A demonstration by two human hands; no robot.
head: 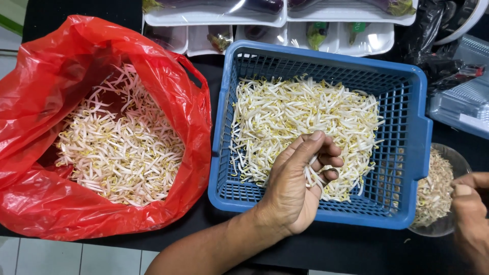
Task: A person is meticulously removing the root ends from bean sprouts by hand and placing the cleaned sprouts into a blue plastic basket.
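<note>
Left hand: your left hand point(298, 186) is curled around a few bean sprouts point(310, 175) inside the blue basket point(407, 153).
Right hand: your right hand point(471, 203) pinches, fingers together, over the bowl point(456, 160) of trimmings at the worktop's right edge.
Progress: the basket is partly filled; the red bag point(41, 86) still holds plenty.

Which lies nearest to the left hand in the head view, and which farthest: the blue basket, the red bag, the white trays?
From the left hand:
1. Blue basket, directly under the hand.
2. Red bag, off to the left.
3. White trays, along the top edge.
</note>
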